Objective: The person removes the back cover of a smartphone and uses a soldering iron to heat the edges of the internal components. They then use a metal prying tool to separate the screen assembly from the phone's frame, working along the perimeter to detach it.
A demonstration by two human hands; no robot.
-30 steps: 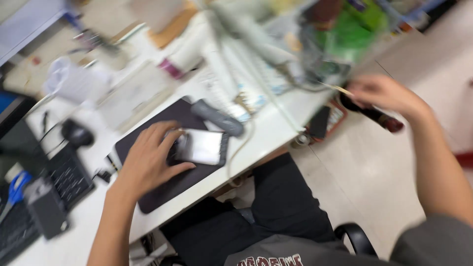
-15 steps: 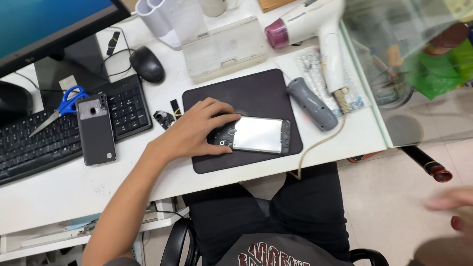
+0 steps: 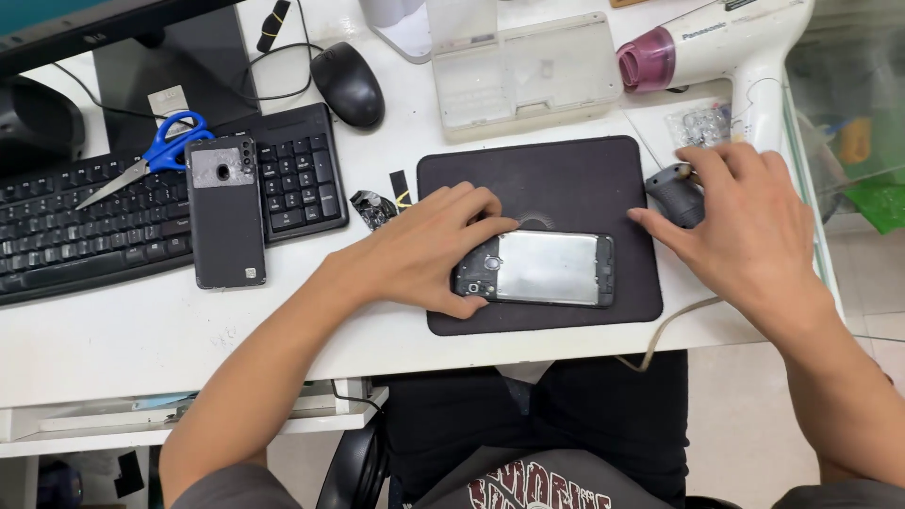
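Flat, the opened phone (image 3: 542, 270) lies lengthwise left-right, left hand (image 3: 424, 250) fingers clamped on it; right hand (image 3: 745, 221) fingers spread.

**Phone and grey tool on the mat**

Phone (image 3: 547, 270): opened, back off, silvery metal plate showing inside a dark frame. Lies flat, long side across, on the front half of the black mat (image 3: 566, 184), approx. centre. Its left end is partly hidden, so detail there is unclear.

Tool (image 3: 675, 195): dark grey, stubby, rounded end, poss. a handle; mostly covered. Sits at the mat's right edge, just beside the phone's upper right corner, apart from it.
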